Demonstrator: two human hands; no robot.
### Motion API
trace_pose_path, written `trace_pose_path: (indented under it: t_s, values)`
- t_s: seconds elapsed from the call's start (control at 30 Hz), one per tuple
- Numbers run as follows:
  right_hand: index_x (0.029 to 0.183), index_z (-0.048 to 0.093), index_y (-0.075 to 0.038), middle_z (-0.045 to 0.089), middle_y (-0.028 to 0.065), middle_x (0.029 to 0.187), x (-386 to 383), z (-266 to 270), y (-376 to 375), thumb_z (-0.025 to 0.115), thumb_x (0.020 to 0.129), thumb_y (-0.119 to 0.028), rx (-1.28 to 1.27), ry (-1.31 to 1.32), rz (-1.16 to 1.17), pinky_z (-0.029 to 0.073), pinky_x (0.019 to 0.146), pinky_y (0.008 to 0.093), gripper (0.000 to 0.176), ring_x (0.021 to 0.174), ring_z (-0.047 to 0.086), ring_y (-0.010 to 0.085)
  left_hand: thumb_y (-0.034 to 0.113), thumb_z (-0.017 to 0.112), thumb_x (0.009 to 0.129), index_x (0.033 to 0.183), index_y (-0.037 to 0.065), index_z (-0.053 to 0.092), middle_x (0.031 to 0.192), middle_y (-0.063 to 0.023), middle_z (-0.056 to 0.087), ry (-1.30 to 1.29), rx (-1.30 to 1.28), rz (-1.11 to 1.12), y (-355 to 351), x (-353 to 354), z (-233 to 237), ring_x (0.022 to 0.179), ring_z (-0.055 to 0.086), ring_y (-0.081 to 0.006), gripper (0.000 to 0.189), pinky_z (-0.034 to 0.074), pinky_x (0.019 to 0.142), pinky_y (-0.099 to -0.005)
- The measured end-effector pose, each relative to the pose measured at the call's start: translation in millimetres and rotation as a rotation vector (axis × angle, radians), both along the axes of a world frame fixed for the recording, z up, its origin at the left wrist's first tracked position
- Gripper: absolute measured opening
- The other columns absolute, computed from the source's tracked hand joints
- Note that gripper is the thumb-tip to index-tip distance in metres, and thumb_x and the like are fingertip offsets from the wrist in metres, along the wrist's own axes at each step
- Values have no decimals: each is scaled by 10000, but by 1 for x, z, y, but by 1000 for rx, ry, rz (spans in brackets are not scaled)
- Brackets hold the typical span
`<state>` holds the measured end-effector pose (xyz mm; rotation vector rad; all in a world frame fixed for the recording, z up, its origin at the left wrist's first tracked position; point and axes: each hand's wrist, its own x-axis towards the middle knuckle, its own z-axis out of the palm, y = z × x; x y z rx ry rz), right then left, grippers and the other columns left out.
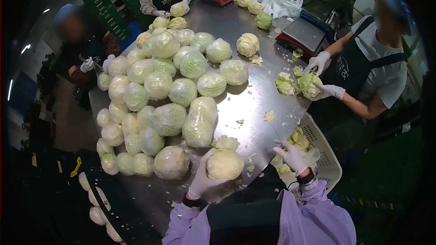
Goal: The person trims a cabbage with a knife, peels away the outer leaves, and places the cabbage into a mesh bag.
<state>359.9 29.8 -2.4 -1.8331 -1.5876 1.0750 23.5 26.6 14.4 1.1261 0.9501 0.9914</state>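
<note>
My left hand (202, 179), in a white glove, is wrapped round the left side of a pale cabbage (225, 164) at the table's near edge. Behind that cabbage a loose leaf piece (225, 143) stands up. My right hand (291, 155), also gloved, is above the near left corner of a white basket (335, 165), its fingers apart and nothing seen between them. Cabbage leaves (298, 139) lie in the basket. Left of my left hand sits a large wrapped cabbage (171, 162), beside a long wrapped bundle (200, 122).
Wrapped cabbages (158, 85) are piled across the metal table (254, 109). A co-worker on the right holds a cabbage (310, 85) near a scale (303, 35). Two more people stand at the far left and far side. Green crates (122, 204) are at the lower left.
</note>
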Motion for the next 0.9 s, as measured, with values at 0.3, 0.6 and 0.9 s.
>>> trace_pose_path:
  t_s: [0.3,0.6,0.9]
  values:
    - [1314,490,-14,616,101,1141,-85,-44,-8,685,879,-264,51,429,137,487,826,259,539,1030,566,132,285,875,576,1378,51,363,1399,-247,354,1018,956,-623,19,28,-19,1308,330,-445,979,286,1097,-491]
    - [1052,588,-26,588,4,784,-67,-36,-32,638,907,-187,-363,637,1,429,532,205,223,598,517,43,130,833,699,1471,54,-51,1479,-162,224,43,-74,-56,-45,23,-83,1364,278,-257,1176,301,1112,-404]
    - [1166,559,-8,666,116,880,13,13,-24,590,917,-166,108,129,-209,483,548,271,296,627,605,144,325,909,573,1464,2,154,1425,-192,274,476,227,11,-54,35,-69,1325,329,-315,1211,329,1084,-418]
